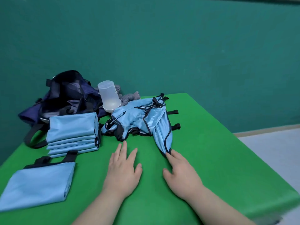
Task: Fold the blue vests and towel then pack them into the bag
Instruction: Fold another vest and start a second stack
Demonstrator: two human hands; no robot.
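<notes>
Head view: a person is leaning over a green bench (203, 159), both bare hands lying low on its cloth. The left hand (123, 168) is resting flat and holding nothing, fingers straight and spread. The right hand (181, 172) is also open; its fingers (170, 158) are touching the near tip of a loose heap of unfolded blue vests (139, 120) without curling round it.

The heap is lying at the middle of the bench towards the back. Just left of it a stack of folded vests (73, 132) is sitting, and one more folded vest (40, 184) is lying apart at the near left. The dark bag (68, 95) is gaping open behind the stack. A grey towel (129, 98) is bunched behind the heap, beside an upturned clear cup (109, 96).

The step in hand is likely drawing one vest out to fold. It would go best if the right hand were pinching that trimmed tip and pulling it towards the body, while the left hand was pressing down the rest of the heap so the black straps are not dragging neighbours along.

Bare green cloth is lying open around and in front of both hands, giving room to spread a vest flat. The bench's right edge is running diagonally close behind the right hand, with pale floor (267, 143) beyond it, so spreading leftwards seems safer.
</notes>
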